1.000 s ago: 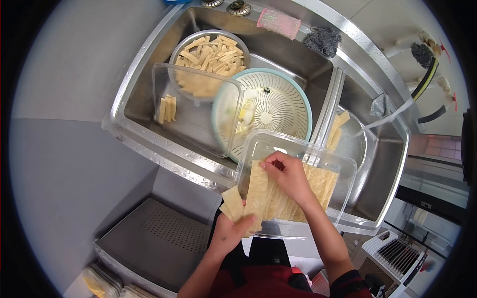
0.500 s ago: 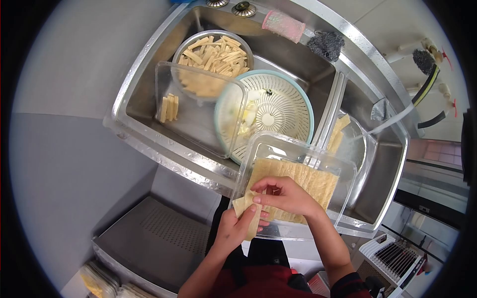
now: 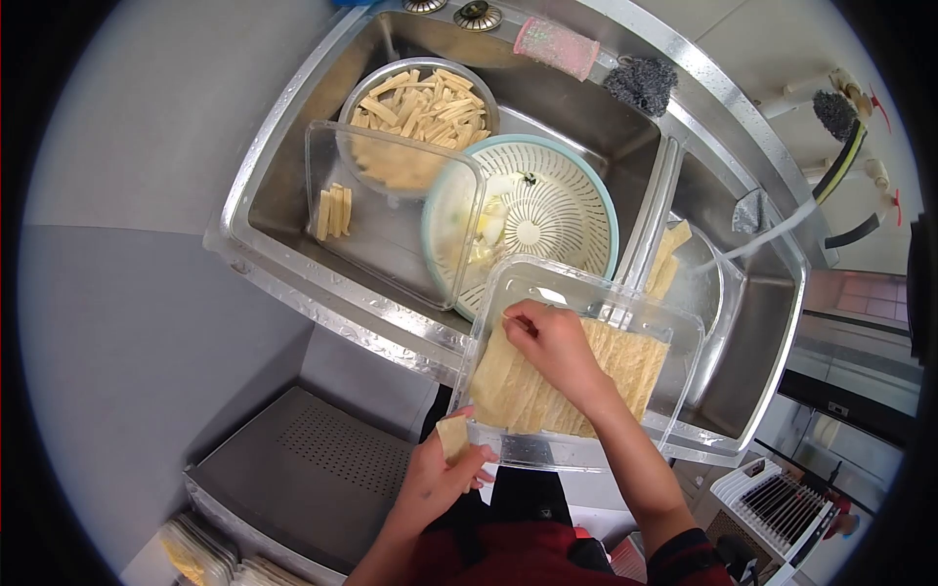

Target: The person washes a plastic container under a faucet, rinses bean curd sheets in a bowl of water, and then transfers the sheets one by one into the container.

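My left hand [image 3: 440, 474] holds a short pale yellow piece [image 3: 452, 439] between thumb and fingers, just outside the near left corner of a clear plastic tray [image 3: 547, 451]. Over that tray, my right hand [image 3: 557, 347] pinches the top end of a flat yellow strip [image 3: 496, 381] at the left of a row of similar strips [image 3: 616, 366]. The strips lie side by side, their surface wrinkled and wet.
A second clear tray [image 3: 391, 256] with several sticks [image 3: 334, 211] spans the sink [image 3: 283, 186]. Behind it are a steel bowl of cut sticks [image 3: 420, 112] and a blue-rimmed colander [image 3: 576, 210]. Water runs from a hose [image 3: 782, 227] into a basin at right.
My left hand has moved down and left with a short piece. My right hand has left it and moved up to the strips in the tray, where another strip now lies at the left end.
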### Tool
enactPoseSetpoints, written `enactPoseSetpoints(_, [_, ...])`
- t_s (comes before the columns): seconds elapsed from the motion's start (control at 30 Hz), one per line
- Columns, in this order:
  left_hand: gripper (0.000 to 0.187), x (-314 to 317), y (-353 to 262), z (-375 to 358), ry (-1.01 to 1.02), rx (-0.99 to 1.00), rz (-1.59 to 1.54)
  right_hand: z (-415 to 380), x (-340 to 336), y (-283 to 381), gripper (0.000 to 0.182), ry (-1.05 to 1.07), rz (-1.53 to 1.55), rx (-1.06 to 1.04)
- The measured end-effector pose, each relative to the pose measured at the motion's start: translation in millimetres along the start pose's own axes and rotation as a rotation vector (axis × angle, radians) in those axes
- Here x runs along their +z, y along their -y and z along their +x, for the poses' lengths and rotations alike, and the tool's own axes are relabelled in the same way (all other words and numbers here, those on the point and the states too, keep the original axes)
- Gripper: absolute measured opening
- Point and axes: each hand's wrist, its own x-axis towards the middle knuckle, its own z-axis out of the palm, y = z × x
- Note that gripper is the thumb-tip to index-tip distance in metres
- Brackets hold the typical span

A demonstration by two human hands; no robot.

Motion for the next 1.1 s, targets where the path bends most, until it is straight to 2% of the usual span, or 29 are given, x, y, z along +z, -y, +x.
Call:
enactPoseSetpoints(0.07, [0.034,-4,0,-8,0.010,-0.026,0.051,1,1,-1,0.014,-0.027,-0.047,-0.036])
enactPoseSetpoints(0.13, [0.031,-7,1,-14,0.036,0.013,-0.083,0,1,4,0.014,-0.051,-0.091,-0.076])
enactPoseSetpoints(0.17, [0.031,-7,0,-13,0.033,0.014,-0.083,-3,-2,12,0.014,-0.141,-0.081,-0.050])
enactPoseSetpoints(0.2, [0.029,-5,0,-9,0.104,-0.020,-0.144,-7,-4,17,0.014,-0.233,-0.073,-0.023])
enactPoseSetpoints(0.23, [0.027,-2,0,-5,0.176,-0.052,-0.206,-14,-7,19,0.014,-0.234,-0.074,-0.025])
enactPoseSetpoints(0.3, [0.027,11,-7,4,0.194,-0.011,-0.183,-39,-15,19,0.017,0.158,0.374,0.130])
enactPoseSetpoints(0.33, [0.026,18,-10,12,0.206,0.039,-0.155,-46,-18,18,0.017,0.152,0.367,0.135])
enactPoseSetpoints(0.4, [0.026,25,-7,28,0.238,0.007,-0.140,-52,-24,16,0.012,0.408,0.424,0.109])
enactPoseSetpoints(0.47, [0.026,33,-2,35,0.258,0.047,-0.234,-49,-25,13,0.010,0.311,0.322,0.168])
enactPoseSetpoints(0.53, [0.025,33,1,35,0.279,0.046,-0.202,-38,-23,-3,0.010,0.039,0.338,0.219])
enactPoseSetpoints(0.63, [0.027,26,7,31,0.234,0.038,-0.105,-16,-16,-29,0.011,-0.049,0.227,0.068])
enactPoseSetpoints(0.7, [0.033,18,12,27,0.203,-0.027,0.087,-12,-16,-30,0.014,-0.114,0.078,-0.035])
enactPoseSetpoints(0.73, [0.042,11,14,25,0.216,-0.043,0.256,-16,-15,-27,0.016,-0.143,0.010,-0.055])
enactPoseSetpoints(0.77, [0.049,16,0,12,0.136,-0.032,0.334,-23,-14,-20,0.017,-0.222,-0.023,-0.056])
enactPoseSetpoints(0.8, [0.062,14,-10,7,0.165,-0.008,0.523,-31,-19,-14,0.019,-0.298,-0.056,-0.065])
enactPoseSetpoints(0.83, [0.054,21,-23,-7,0.080,0.066,0.648,-45,-34,-6,0.019,-0.336,-0.073,-0.057])
enactPoseSetpoints(0.87, [0.054,26,-33,-17,0.105,0.085,0.667,-62,-47,7,0.019,-0.374,0.025,-0.070])
enactPoseSetpoints(0.9, [0.046,30,-41,-26,0.048,0.137,0.682,-76,-56,16,0.020,-0.404,0.129,-0.086])
enactPoseSetpoints(0.97, [0.040,40,-49,-31,-0.010,0.202,0.702,-111,-95,5,0.017,-0.557,0.155,-0.037])
enactPoseSetpoints(1.0, [0.034,45,-50,-31,-0.057,0.254,0.664,-123,-116,-25,0.013,-0.691,0.191,0.033])
enactPoseSetpoints(1.03, [0.029,54,-51,-30,-0.109,0.303,0.626,-131,-139,-71,0.012,-0.844,0.367,0.117])
enactPoseSetpoints(1.07, [0.029,68,-51,-27,-0.119,0.306,0.638,-135,-170,-94,0.012,-0.890,0.464,0.266])
enactPoseSetpoints(1.1, [0.026,86,-49,-23,-0.087,0.325,0.543,-132,-188,-138,0.022,-0.879,0.255,0.343])
